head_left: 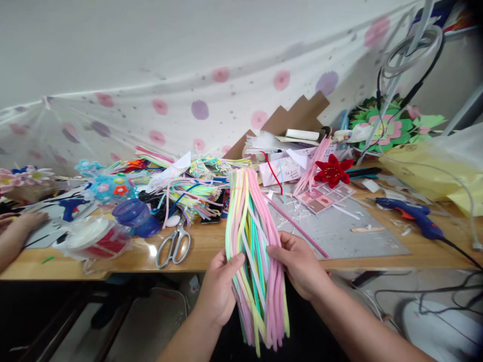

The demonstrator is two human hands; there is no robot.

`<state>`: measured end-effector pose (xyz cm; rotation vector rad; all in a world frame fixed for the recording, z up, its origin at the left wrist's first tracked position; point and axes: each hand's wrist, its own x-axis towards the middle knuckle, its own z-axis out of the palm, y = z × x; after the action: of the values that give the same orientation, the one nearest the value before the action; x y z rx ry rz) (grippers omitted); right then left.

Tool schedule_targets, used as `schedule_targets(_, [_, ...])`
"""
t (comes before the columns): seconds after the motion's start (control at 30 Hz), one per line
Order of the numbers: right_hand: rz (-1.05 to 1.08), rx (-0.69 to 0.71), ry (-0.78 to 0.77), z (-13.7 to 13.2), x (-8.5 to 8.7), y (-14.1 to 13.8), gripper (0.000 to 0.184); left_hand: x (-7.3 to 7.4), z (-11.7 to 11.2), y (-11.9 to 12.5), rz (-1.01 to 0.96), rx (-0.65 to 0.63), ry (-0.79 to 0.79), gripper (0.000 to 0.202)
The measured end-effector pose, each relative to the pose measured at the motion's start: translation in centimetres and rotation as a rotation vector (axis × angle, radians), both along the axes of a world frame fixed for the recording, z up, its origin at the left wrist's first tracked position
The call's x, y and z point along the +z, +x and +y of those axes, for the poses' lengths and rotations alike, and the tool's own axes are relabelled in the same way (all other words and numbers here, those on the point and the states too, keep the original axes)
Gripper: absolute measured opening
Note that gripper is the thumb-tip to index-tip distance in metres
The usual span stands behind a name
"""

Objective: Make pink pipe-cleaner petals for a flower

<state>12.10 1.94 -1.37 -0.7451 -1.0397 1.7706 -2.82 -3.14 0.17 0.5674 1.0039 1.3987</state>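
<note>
Between my two hands hangs a long bundle of pastel pipe cleaners [251, 221] in pink, yellow, mint and lilac, its upper end leaning over the table edge. My left hand [222, 281] is closed around the bundle's left side, thumb on top. On the other side, my right hand [298, 264] grips the pink strands with the thumb across them. The strands spread apart a little in the middle, and their lower ends dangle below the tabletop. My fingers behind the bundle are hidden.
Silver scissors [174, 246], a wrapped white-and-red roll [96, 239] and a blue cup [136, 217] lie left. More pipe cleaners [192, 196] are piled behind. Rightward are a grey mat [339, 239], a red flower [333, 171] and a blue glue gun [413, 216]. Another person's hand [28, 226] rests far left.
</note>
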Motion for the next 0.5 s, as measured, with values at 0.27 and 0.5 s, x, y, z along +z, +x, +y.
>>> schedule_targets(0.27, [0.147, 0.043, -0.094, -0.2, -0.3, 0.6, 0.026, -0.4, -0.1, -0.6, -0.057, -0.002, -0.039, 0.035])
schedule_targets(0.5, [-0.102, -0.040, 0.205, -1.9, -1.8, -1.9, 0.049, -1.5, -0.6, -0.4, 0.410, -0.119, 0.131, 0.032])
